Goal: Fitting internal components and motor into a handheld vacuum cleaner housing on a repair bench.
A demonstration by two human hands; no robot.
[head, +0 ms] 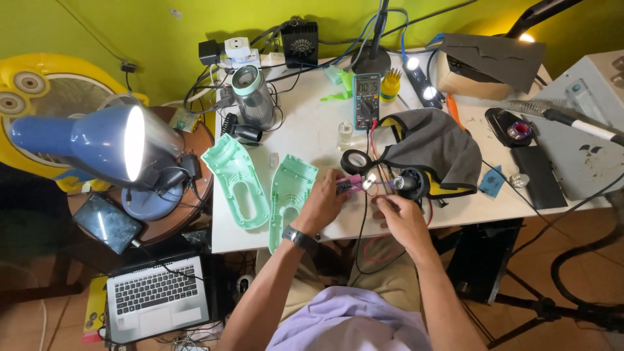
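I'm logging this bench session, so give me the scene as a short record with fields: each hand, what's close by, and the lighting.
left hand: grips a small pink cell-like part
right hand: pinches thin wires beside a small black motor
near hands: two mint green shell halves, tape roll, multimeter, grey cloth
surface: white table
lighting: blue desk lamp, lit

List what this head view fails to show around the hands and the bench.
- Right hand: its fingertips curl under, hiding any grip.
- Pink part at the left hand: too small to identify.
- Multimeter: display too small to read.
- Laptop: screen cut off by the lower edge.
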